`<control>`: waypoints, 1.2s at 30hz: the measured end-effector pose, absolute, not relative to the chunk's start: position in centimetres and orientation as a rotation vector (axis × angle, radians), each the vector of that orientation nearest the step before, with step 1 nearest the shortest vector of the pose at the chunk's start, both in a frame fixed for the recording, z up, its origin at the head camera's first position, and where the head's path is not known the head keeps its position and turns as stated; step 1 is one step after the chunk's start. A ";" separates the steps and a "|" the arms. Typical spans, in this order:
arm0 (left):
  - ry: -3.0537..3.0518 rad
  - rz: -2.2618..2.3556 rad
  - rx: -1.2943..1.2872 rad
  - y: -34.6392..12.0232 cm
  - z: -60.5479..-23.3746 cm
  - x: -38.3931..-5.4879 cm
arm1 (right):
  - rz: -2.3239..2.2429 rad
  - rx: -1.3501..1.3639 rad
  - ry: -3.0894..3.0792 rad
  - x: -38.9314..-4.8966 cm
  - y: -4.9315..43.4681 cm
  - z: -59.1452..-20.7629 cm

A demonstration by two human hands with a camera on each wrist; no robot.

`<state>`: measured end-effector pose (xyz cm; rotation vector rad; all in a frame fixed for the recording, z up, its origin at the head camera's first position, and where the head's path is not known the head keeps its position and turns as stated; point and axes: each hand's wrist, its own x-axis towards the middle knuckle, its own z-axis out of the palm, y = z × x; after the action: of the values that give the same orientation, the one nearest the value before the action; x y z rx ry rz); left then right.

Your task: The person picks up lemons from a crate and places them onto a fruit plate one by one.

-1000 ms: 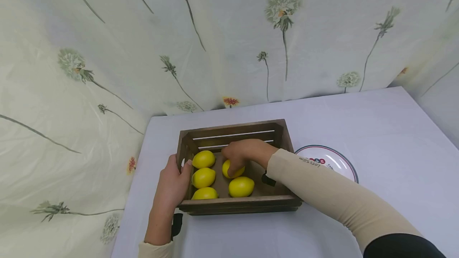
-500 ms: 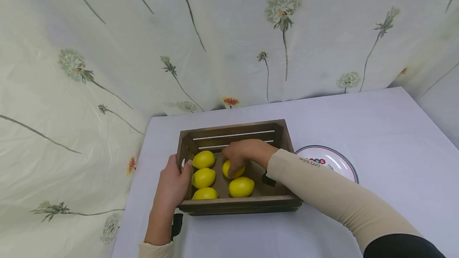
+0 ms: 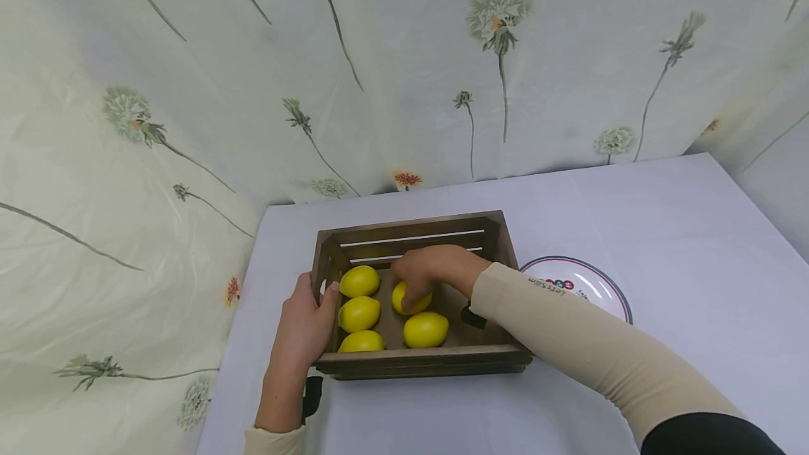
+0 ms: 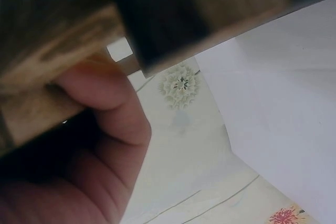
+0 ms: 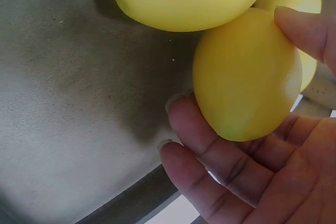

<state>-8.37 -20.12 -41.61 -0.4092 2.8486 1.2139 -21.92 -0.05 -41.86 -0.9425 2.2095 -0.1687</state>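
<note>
A brown slatted wooden crate point(image 3: 423, 354) stands on the table with yellow lemons inside. My left hand point(image 3: 307, 321) grips its left side, thumb at the inner face; in the left wrist view a bent finger point(image 4: 123, 111) lies against the wood by a slot. Inside the crate, my right hand point(image 3: 436, 265) holds a lemon point(image 5: 247, 77), fingers on one side and thumb on the other. Just in front of that one sits another lemon point(image 3: 425, 329). Three more, including a lemon point(image 3: 359, 314), line the left wall.
To the right of the crate lies a white plate point(image 3: 600, 285) with a dark rim line, partly covered by my right sleeve point(image 3: 569, 328). The white-covered table point(image 3: 682, 230) meets a flower-printed curtain point(image 3: 417, 76) at its back and left.
</note>
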 end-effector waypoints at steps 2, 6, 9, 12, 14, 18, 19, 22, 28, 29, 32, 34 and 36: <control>2.847 1.214 -0.411 -20.1 -41.6 -8.4 | -0.167 -0.942 2.211 -21.9 -0.1 -41.9; 2.845 1.223 -0.412 -20.2 -41.6 -8.4 | -0.166 -0.940 2.214 -21.9 -0.1 -41.8; 2.847 1.230 -0.408 -20.2 -41.6 -8.4 | -0.171 -0.943 2.211 -21.9 -0.1 -41.8; 2.852 1.232 -0.399 -20.2 -41.6 -8.4 | -0.179 -0.946 2.207 -21.9 -0.1 -41.9; 2.855 1.233 -0.398 -20.2 -41.6 -8.4 | -0.181 -0.947 2.205 -22.0 -0.1 -41.9; 2.853 1.236 -0.407 -20.1 -41.6 -8.3 | -0.184 -0.950 2.202 -22.0 -0.1 -41.9; 2.847 1.239 -0.414 -20.1 -41.6 -8.4 | -0.182 -0.951 2.202 -22.0 -0.1 -41.9; 2.832 1.244 -0.430 -20.1 -41.6 -8.4 | -0.193 -0.943 2.200 -22.1 -0.1 -41.9; 2.821 1.244 -0.445 -20.1 -41.5 -8.4 | -0.199 -0.939 2.197 -22.0 -0.1 -41.8; 2.819 1.243 -0.448 -20.1 -41.5 -8.4 | -0.198 -0.940 2.197 -22.1 -0.1 -41.8; 2.824 1.239 -0.443 -20.1 -41.6 -8.4 | -0.195 -0.945 2.199 -22.1 -0.1 -41.8; 2.828 1.238 -0.439 -20.1 -41.6 -8.4 | -0.197 -0.944 2.198 -22.1 -0.1 -41.9; 2.832 1.239 -0.434 -20.1 -41.7 -8.4 | -0.196 -0.943 2.198 -22.1 -0.1 -41.9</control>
<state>-8.40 -20.12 -41.67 -0.4342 2.8324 1.2395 -22.11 -0.10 -41.87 -0.9435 2.1977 -0.1964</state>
